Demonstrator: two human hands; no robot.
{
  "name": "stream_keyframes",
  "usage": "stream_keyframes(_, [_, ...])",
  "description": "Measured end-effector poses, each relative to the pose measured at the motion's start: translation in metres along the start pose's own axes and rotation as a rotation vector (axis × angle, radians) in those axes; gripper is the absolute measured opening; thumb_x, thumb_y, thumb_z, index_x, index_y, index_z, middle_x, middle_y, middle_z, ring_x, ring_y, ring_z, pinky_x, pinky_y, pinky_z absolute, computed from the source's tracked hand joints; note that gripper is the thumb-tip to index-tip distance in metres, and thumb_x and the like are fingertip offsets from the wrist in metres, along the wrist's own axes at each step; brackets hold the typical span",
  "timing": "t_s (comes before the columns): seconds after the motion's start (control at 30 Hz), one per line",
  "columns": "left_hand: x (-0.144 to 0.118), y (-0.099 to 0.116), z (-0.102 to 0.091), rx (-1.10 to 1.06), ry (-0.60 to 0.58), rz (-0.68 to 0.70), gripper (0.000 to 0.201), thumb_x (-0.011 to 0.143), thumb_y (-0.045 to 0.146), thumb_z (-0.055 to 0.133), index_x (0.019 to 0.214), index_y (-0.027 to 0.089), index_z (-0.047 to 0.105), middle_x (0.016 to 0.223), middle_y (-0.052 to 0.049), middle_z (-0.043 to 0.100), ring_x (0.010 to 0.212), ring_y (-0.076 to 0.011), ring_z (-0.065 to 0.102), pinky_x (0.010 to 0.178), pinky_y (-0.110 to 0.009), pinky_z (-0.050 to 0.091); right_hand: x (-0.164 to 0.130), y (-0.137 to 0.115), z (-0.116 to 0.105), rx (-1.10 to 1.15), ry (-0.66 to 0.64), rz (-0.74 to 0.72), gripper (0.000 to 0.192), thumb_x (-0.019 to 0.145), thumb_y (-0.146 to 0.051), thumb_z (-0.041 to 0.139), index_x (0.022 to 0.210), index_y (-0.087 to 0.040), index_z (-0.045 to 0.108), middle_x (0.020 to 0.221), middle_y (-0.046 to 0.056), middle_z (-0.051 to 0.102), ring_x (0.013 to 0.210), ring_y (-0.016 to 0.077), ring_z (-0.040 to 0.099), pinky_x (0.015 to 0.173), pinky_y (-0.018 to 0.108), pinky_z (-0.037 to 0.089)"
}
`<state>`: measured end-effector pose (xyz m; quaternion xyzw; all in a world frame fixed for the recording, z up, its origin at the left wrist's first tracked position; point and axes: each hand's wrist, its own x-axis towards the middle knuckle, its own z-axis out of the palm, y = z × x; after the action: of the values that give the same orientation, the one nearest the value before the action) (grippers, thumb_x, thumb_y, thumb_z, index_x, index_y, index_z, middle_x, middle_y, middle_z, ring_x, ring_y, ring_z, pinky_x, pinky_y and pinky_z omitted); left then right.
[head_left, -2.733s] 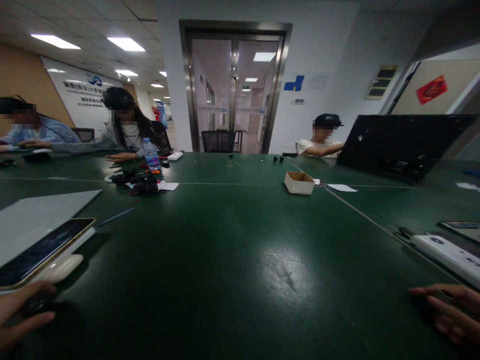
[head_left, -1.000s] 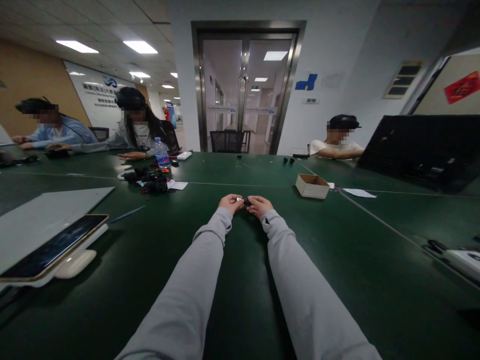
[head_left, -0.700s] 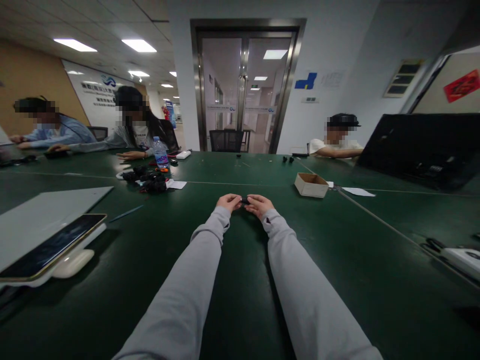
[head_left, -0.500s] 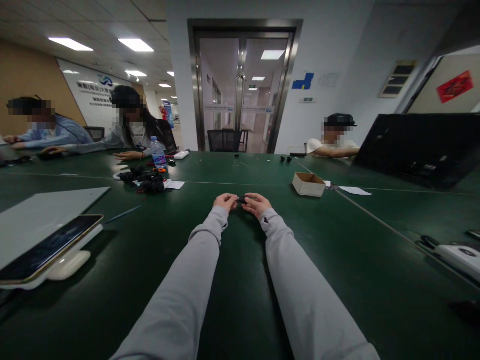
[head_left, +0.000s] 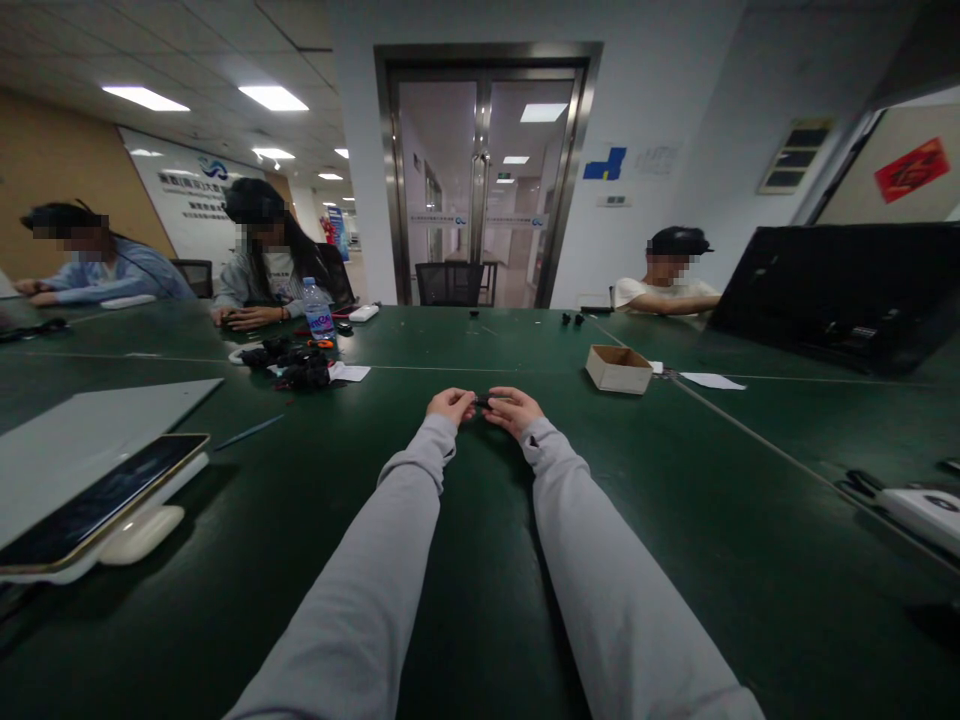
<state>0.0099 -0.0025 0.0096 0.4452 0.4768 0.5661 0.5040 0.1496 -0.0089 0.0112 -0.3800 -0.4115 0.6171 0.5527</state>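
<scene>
The person's hands have come together. 2.7 s ago they lay well apart at the lower left and lower right edges of the frame; now the left hand (head_left: 451, 404) and the right hand (head_left: 516, 411) meet near the middle, arms stretched forward over the green surface (head_left: 675, 520). Between them is a small dark object (head_left: 482, 401). The left grip is closed on its left end in a pinch, and the fingers of the right grip close on its right end. Whether it is 1 piece or 2 joined parts cannot be told. Over the last 0.5 s the hands have barely shifted, so the work appears to have turned from separate reaching to steady 2-handed handling.

The open box (head_left: 621, 380) right of centre and the black pile (head_left: 289, 362) left of centre both lie apart from the hands. At upper left, a co-worker's hands (head_left: 253, 318) are now drawn close together, where 1 arm had stretched toward the left edge; that seems unconnected with the small dark object.
</scene>
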Motion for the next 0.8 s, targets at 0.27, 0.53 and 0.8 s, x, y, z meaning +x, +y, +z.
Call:
stream_keyframes(0.27, [0.002, -0.0022, -0.0003, 0.006, 0.019, -0.014, 0.012, 0.071, 0.018, 0.062, 0.064, 0.01, 0.056, 0.05, 0.0, 0.057, 0.045, -0.0077, 0.054, 0.046, -0.019, 0.044, 0.0045, 0.004, -0.0031, 0.002, -0.018, 0.0, 0.025, 0.063, -0.002, 0.069, 0.081, -0.015, 0.058, 0.066, 0.001, 0.064, 0.057, 0.0141, 0.065, 0.055, 0.024, 0.057])
stream_keyframes(0.53, [0.0059, -0.0058, -0.0009, 0.047, 0.004, -0.028, 0.015, 0.071, 0.022, 0.063, 0.063, 0.01, 0.056, 0.05, -0.001, 0.058, 0.044, -0.0071, 0.053, 0.046, -0.018, 0.043, 0.0037, 0.0033, -0.0046, -0.009, -0.054, -0.006, 0.027, 0.063, -0.001, 0.068, 0.081, -0.017, 0.056, 0.067, 0.0, 0.064, 0.059, 0.0149, 0.066, 0.058, 0.025, 0.057])
stream_keyframes(0.8, [0.0072, -0.0071, -0.0043, 0.181, -0.013, -0.014, 0.024, 0.071, 0.032, 0.062, 0.06, 0.012, 0.055, 0.048, 0.0, 0.055, 0.042, -0.0068, 0.049, 0.044, -0.019, 0.04, 0.0038, 0.0047, -0.0056, 0.008, -0.064, -0.012, 0.027, 0.062, 0.001, 0.067, 0.081, -0.016, 0.057, 0.071, 0.001, 0.062, 0.062, 0.0151, 0.066, 0.06, 0.026, 0.057])
